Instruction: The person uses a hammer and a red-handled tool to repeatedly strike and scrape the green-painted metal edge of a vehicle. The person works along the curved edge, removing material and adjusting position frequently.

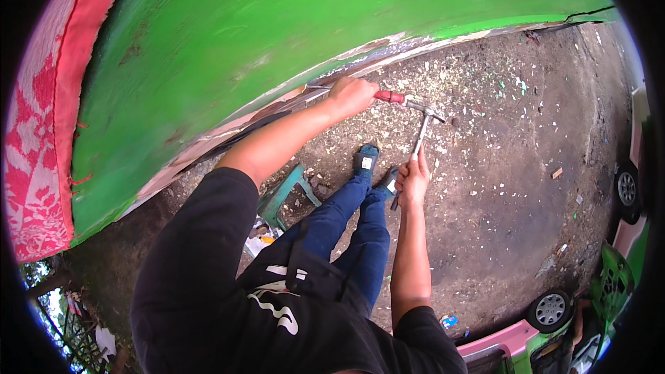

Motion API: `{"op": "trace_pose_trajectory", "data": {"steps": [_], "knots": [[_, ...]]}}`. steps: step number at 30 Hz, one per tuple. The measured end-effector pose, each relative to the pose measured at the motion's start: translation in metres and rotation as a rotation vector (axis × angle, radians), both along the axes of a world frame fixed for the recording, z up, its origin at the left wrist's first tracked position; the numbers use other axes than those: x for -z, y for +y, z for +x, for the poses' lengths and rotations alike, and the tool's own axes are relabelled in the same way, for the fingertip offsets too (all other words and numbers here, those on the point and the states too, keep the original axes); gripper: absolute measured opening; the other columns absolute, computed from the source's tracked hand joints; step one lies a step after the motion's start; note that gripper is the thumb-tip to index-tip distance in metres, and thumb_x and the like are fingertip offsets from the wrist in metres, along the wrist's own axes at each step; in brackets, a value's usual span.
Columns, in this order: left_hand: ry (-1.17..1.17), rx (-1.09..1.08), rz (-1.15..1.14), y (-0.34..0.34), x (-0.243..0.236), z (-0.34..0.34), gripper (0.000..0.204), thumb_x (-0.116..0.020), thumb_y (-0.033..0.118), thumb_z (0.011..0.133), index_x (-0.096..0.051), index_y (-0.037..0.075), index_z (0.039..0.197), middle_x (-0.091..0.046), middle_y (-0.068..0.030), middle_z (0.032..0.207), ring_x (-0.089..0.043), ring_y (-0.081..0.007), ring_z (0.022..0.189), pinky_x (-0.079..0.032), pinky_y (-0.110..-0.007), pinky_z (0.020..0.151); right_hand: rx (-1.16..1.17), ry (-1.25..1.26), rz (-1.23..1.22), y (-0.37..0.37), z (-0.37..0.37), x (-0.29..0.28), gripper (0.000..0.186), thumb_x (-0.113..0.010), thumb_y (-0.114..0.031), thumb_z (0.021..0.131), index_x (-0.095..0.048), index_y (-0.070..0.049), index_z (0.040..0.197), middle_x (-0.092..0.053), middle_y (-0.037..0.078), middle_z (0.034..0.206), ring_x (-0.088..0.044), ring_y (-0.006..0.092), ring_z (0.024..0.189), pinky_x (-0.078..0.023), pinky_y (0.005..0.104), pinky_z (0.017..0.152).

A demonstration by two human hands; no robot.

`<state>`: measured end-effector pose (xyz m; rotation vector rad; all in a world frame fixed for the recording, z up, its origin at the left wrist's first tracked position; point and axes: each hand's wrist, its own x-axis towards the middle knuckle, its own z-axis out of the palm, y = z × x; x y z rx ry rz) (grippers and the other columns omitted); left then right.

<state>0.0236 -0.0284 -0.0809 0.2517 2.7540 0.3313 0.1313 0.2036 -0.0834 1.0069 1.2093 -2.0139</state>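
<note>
Here's the red-handled chisel-like tool [390, 97], lying crosswise through the left hand [352, 95], its red end poking out on the right, its thin metal shank emerging on the left toward the stripped lower edge of the green panel [242, 41]. That left grip is wrapped firmly round the handle, and the fingers hide its middle. Right up by the red end sits the head of the hammer [421, 136], touching it or just short of it, hard to tell; the right hand [413, 181] is clenched partway down the hammer's handle, the butt sticking out below. And here's the danger: so little handle shows beyond the left grip that an off-centre blow could glance off the end and catch the knuckles. A loose hold or shallow angle could let the tip skid along the edge and gouge the green paint. A hard knock could also throw chips toward the bare forearms. Farther out, pale flakes [471, 83] litter the ground [499, 194], the shoes [366, 159] stand below the hands, and a green stool [278, 192] beside the legs might trip a backward step.
</note>
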Motion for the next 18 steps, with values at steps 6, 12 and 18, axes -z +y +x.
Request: {"op": "trace_pose_trajectory", "data": {"steps": [6,12,18], "knots": [[-0.004,-0.076,0.014,-0.01,-0.002,-0.005,0.015,-0.062,0.024,0.084,-0.065,0.01,0.088,-0.067,-0.0149,0.073,-0.068,-0.0332,0.071,-0.053,-0.047,0.064,-0.041,0.061,0.026,-0.001,-0.001,0.012,0.048,-0.047,-0.019,0.1,-0.034,-0.021,0.147,-0.036,-0.006,0.058,-0.03,0.0037,0.044,-0.025,0.0221,0.035],[-0.047,-0.109,-0.003,-0.016,-0.01,-0.001,0.018,-0.059,0.025,0.085,-0.065,0.008,0.086,-0.068,-0.0142,0.075,-0.068,-0.0325,0.072,-0.054,-0.045,0.067,0.266,0.119,-0.001,-0.001,-0.019,-0.013,0.048,-0.044,-0.018,0.102,-0.031,-0.024,0.148,-0.032,-0.006,0.062,-0.03,0.0038,0.045,-0.023,0.0189,0.036],[0.026,0.012,0.135,-0.006,-0.01,0.017,0.011,-0.059,0.023,0.083,-0.062,0.012,0.085,-0.066,-0.0102,0.074,-0.067,-0.0307,0.069,-0.053,-0.044,0.061,0.087,0.162,0.068,0.021,-0.014,-0.02,0.046,-0.045,-0.022,0.102,-0.035,-0.022,0.146,-0.033,-0.006,0.061,-0.029,0.0027,0.045,-0.023,0.0188,0.036]]}}
